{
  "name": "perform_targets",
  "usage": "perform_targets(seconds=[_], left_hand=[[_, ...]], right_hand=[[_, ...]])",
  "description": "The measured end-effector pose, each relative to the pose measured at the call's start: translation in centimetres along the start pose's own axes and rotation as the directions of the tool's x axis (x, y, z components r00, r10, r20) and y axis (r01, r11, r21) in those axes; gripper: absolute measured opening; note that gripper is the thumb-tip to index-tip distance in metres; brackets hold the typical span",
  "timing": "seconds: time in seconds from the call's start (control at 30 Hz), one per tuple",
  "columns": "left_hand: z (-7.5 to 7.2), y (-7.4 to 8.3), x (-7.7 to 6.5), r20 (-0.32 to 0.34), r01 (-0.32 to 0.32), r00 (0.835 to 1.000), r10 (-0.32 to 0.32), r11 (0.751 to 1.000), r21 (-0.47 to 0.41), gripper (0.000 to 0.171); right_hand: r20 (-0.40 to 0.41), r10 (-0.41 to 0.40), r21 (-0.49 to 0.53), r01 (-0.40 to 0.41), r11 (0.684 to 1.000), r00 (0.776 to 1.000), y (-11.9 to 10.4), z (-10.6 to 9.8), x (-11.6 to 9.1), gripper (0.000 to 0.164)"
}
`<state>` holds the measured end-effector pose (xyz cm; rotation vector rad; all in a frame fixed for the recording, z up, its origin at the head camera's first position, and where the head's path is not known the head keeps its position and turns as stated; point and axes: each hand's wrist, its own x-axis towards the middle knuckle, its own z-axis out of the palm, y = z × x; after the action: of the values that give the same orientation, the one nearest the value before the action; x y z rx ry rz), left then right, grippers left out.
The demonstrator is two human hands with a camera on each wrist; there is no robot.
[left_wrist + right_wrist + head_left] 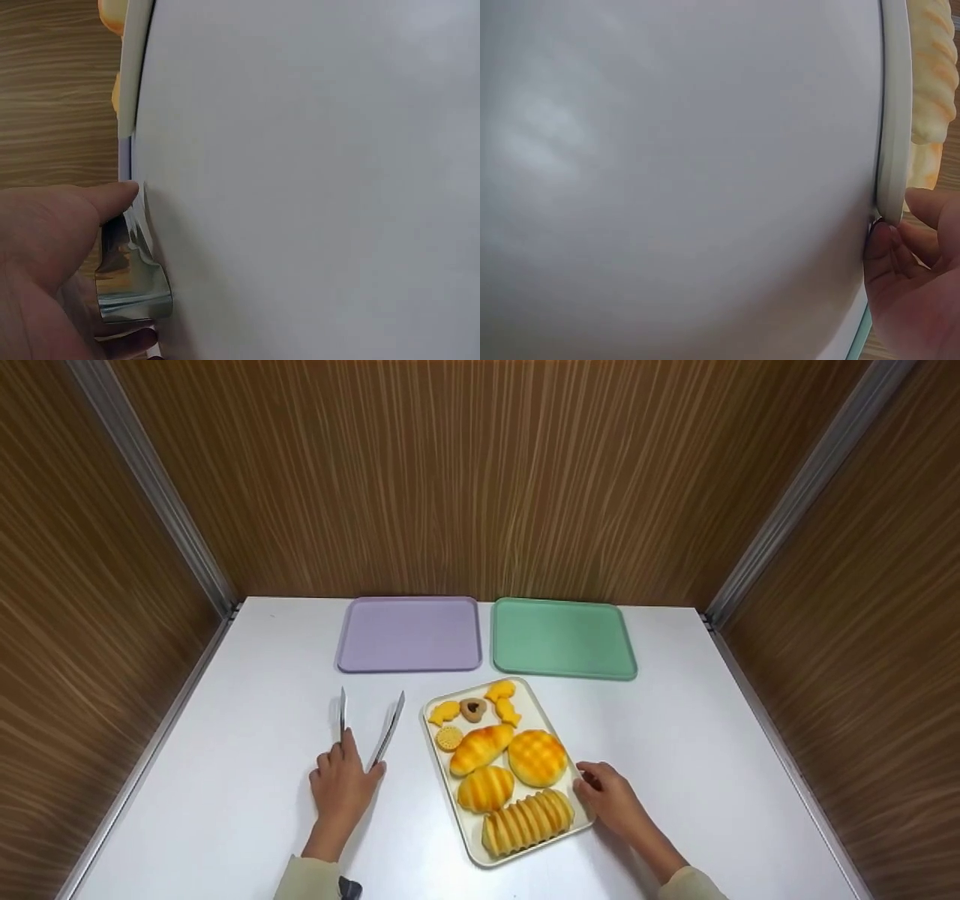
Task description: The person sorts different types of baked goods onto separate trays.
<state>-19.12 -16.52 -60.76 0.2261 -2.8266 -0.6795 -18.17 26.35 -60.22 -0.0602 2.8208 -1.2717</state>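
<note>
My left hand (343,787) holds metal tongs (388,729) left of a cream tray (529,716). The two tong arms stand apart with nothing between them, their tips pointing away from me. In the left wrist view, the bent metal end of the tongs (135,289) sits in the hand. My right hand (613,802) pinches the tray's right edge; the right wrist view shows thumb and fingers at the rim (895,112). On the tray lie a ridged long bread (528,821), a round bun (537,758), two striped rolls (481,750) and several small biscuits (473,709).
A purple tray (409,634) and a green tray (564,637) lie side by side at the back of the white table (225,780). Wood-grain panels (480,480) enclose the table at the back and on both sides.
</note>
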Motion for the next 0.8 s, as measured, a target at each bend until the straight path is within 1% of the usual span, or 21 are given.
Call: perform_targets(seconds=[0.13,0.27,0.47,0.6,0.7,0.8], left_hand=[[-0.2,-0.1,0.1,0.001,-0.011,1.0,0.011,1.0,-0.028,0.089],[-0.6,-0.1,0.1,0.006,-0.003,1.0,0.003,0.998,-0.062,0.09],[-1.3,0.1,0.4,0.043,0.05,0.998,-0.045,0.99,-0.129,0.09],[-1.4,0.2,0.5,0.061,0.087,0.995,-0.078,0.982,-0.17,0.092],[-1.4,0.1,0.5,0.046,0.092,0.995,-0.085,0.978,-0.185,0.089],[-1.4,0.0,0.4,0.024,0.074,0.997,-0.071,0.977,-0.198,0.084]], right_hand=[[-0.002,-0.025,-0.005,0.025,1.0,1.0,0.2,0.0,0.0,0.027],[-0.013,-0.048,0.007,0.048,0.999,0.999,0.3,0.0,0.0,0.026],[-0.045,-0.058,0.013,0.058,0.998,0.997,0.5,0.0,-0.1,0.024],[-0.059,-0.065,0.012,0.066,0.998,0.996,0.5,0.0,-0.1,0.024],[-0.069,-0.078,0.005,0.078,0.997,0.995,0.5,0.1,-0.1,0.023],[-0.078,-0.088,0.001,0.089,0.996,0.993,0.5,0.2,-0.1,0.023]])
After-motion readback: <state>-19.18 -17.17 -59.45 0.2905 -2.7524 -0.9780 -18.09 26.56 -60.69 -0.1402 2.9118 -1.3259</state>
